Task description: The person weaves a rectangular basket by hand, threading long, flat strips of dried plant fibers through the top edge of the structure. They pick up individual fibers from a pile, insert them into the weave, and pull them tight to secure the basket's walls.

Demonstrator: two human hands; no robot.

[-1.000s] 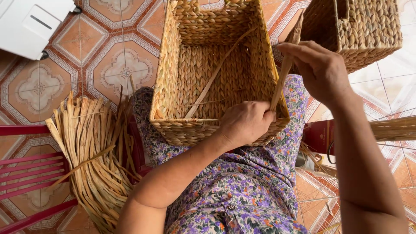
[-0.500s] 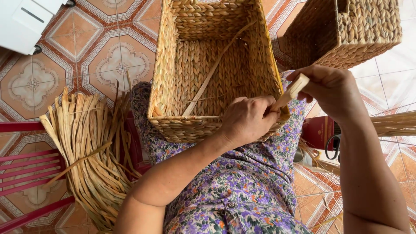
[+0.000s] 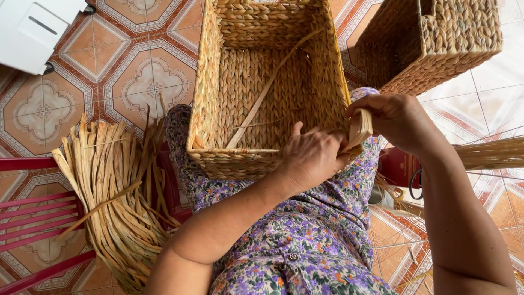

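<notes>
I see a rectangular woven basket (image 3: 262,82) of pale straw-coloured fibre resting on my lap, its open mouth facing up at me; the braided rim is thick, the floor is a tight plait, and one long loose strand (image 3: 267,90) runs diagonally across the inside. My left hand (image 3: 314,158) is curled over the near right corner of the rim, fingers closed against the weave. My right hand (image 3: 396,120) pinches a flat strip of fibre (image 3: 360,128) just beside that same corner, thumb and fingers narrow around it. A second woven basket (image 3: 436,43) sits far right on the tiled floor (image 3: 125,71), cut off by the frame. A bundle of dried fibre strips (image 3: 114,191) lies left on a red chair (image 3: 33,218). I cannot tell where the strip enters the weave; my left hand hides that spot.
</notes>
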